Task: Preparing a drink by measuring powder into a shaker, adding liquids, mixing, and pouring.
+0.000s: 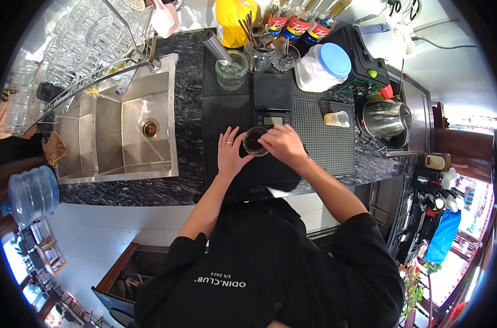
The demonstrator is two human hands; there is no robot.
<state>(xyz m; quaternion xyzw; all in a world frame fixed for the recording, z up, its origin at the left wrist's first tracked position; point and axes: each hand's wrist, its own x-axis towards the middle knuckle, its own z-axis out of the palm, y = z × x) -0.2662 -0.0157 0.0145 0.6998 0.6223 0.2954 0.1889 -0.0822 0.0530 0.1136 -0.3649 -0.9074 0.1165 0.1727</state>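
A clear round glass with dark contents [255, 142] stands on the black mat, just in front of a black digital scale [272, 92]. My left hand [232, 152], a ring on one finger, rests against the glass's left side, thumb and fingers spread around it. Above the glass's right rim is my right hand [284, 144], its fingers pinched together; whatever thin thing they hold is mostly hidden. To the right, a small translucent plastic cup [336, 119] lies tilted on the perforated bar mat [323, 137].
A steel sink [131, 123] lies left, under a rack of glass mugs [96, 39]. Behind the scale are a glass jar holding a metal tool [232, 74], a jar of spoons [260, 53], syrup bottles [297, 26] and a blue-lidded tub [320, 67]. A steel pitcher [381, 118] stands right.
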